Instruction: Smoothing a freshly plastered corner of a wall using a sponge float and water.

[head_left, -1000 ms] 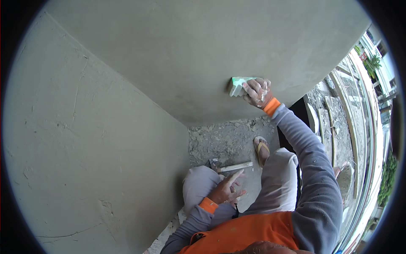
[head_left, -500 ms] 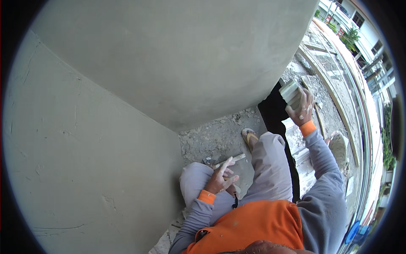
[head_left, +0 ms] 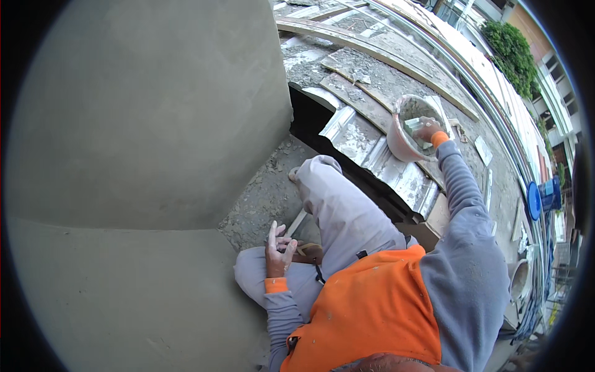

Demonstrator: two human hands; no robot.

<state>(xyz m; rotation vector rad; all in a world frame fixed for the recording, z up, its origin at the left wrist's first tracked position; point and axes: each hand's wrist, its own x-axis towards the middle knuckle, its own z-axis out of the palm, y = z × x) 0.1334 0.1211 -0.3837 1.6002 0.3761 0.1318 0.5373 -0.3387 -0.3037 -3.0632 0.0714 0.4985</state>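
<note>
My right hand [head_left: 427, 131] reaches into a whitish-pink bucket [head_left: 401, 144] at the right. It is closed on a pale green, sponge-like block [head_left: 411, 126], whose lower part is hidden in the bucket. Mortar smears the inside of the bucket. My left hand [head_left: 280, 255] is raised over my folded left leg, fingers apart, with nothing in it. Just beyond it, a flat grey board [head_left: 310, 230] with a pale strip [head_left: 297, 222] along it lies partly hidden between my legs.
Smooth grey plastered walls [head_left: 155, 118] meet in a corner to the left. A dark gap [head_left: 310, 118] runs beside metal sheeting [head_left: 378, 155]. Beyond lie wooden planks [head_left: 372, 46] and rubble. A blue bucket [head_left: 549, 194] stands at the far right.
My view has swung to the right. My right hand has gone from above the dark gap down into the bucket with the block. My left hand has turned more upright and remains spread.
</note>
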